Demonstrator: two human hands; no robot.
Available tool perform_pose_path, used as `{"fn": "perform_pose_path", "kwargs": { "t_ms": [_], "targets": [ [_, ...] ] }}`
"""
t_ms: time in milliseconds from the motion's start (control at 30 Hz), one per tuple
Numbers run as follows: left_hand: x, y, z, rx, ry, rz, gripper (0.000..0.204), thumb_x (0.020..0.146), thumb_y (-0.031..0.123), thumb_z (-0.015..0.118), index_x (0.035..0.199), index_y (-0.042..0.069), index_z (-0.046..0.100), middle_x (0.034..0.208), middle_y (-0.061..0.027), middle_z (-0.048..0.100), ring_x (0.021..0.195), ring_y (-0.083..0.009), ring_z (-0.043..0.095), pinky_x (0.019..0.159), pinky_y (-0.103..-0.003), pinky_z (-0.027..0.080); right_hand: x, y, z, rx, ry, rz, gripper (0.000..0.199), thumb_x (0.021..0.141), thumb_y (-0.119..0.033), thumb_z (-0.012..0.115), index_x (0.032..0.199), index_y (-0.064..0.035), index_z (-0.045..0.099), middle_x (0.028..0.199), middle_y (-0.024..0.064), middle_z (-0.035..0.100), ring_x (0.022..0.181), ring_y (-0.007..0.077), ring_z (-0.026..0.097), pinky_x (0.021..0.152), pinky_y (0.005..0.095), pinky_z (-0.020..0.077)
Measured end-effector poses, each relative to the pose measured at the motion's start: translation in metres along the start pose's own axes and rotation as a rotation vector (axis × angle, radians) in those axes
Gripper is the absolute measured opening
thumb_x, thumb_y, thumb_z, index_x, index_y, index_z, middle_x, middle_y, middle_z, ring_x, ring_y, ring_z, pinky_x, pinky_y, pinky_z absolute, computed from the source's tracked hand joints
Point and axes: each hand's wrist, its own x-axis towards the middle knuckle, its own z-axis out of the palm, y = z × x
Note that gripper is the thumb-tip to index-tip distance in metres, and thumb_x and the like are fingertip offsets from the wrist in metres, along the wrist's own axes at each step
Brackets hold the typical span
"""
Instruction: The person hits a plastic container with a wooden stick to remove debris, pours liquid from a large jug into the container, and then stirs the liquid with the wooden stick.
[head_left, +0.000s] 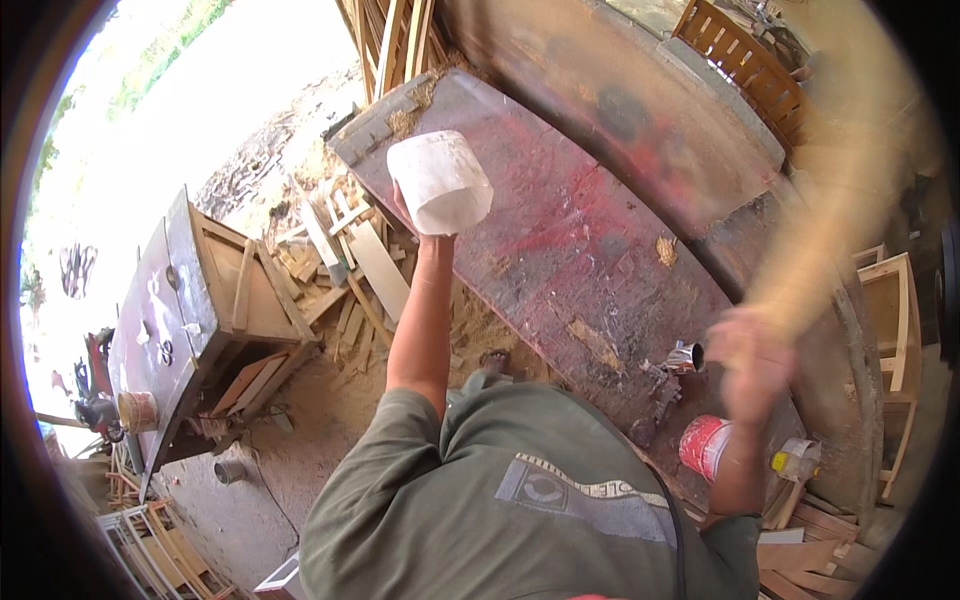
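Observation:
My left hand (401, 200) holds up a whitish, stained plastic container (438, 165) over the workbench; it is tilted, and a wide opening faces down toward me. Most of that hand is hidden behind the container. At the right, my right hand (752, 358) is closed round the lower end of a long, pale piece of wood (828, 215), which rises toward the upper right. Motion smears both the hand and the wood. Beside my right forearm stand a red and white bucket (703, 446) and a clear bottle with a yellow part (797, 460). A shiny metal can (685, 358) lies nearby.
The red-stained workbench (560, 240) runs diagonally, with another worn surface (620, 100) behind it. Wood offcuts (375, 270) and sawdust cover the floor at left, near a wooden cabinet (200, 300). A slatted wooden piece (745, 65) is at the upper right.

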Motion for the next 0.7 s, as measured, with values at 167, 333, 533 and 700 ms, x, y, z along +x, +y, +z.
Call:
{"fn": "perform_pose_path", "kwargs": {
  "t_ms": [167,333,533,700],
  "targets": [
    [0.001,-0.025,0.035,-0.003,0.033,-0.067,0.076,0.094,0.063,0.049,0.149,0.011,0.045,0.145,-0.0143,0.054,0.128,-0.0372,0.056,0.107,-0.055,0.047,0.026,-0.062,-0.046,0.631,0.458,-0.444,0.036,0.107,-0.038,0.046,0.101,-0.0040,0.055,0.085,0.0078,0.050,0.083,0.0243,0.050,0.088,0.0492,0.0481],
    [0.006,-0.029,0.012,0.016,-0.061,-0.015,0.076,0.093,0.064,0.049,0.149,0.011,0.046,0.145,-0.0145,0.055,0.128,-0.0365,0.056,0.106,-0.055,0.048,-0.057,0.081,0.047,-0.173,-0.115,-0.044,0.028,0.101,-0.030,0.061,0.088,-0.0051,0.063,0.071,0.0100,0.060,0.066,0.0221,0.060,0.064,0.0402,0.0498],
    [-0.020,-0.017,0.029,-0.060,0.092,-0.046,0.076,0.093,0.064,0.050,0.147,0.012,0.048,0.145,-0.0134,0.055,0.129,-0.0360,0.055,0.107,-0.054,0.048,-0.027,0.074,-0.005,0.020,-0.024,0.315,0.037,0.106,-0.021,0.054,0.077,-0.0007,0.064,0.061,-0.0014,0.056,0.058,0.0065,0.052,0.052,0.0273,0.0385],
    [-0.019,-0.019,0.004,-0.290,0.111,-0.177,0.078,0.093,0.068,0.049,0.147,0.012,0.048,0.146,-0.0132,0.055,0.130,-0.0361,0.054,0.109,-0.054,0.046,-0.065,0.087,0.010,0.019,-0.119,0.285,0.019,0.104,-0.013,0.055,0.111,0.0027,0.065,0.080,0.0075,0.067,0.066,0.0121,0.064,0.060,0.0293,0.0515]
  ]
}}
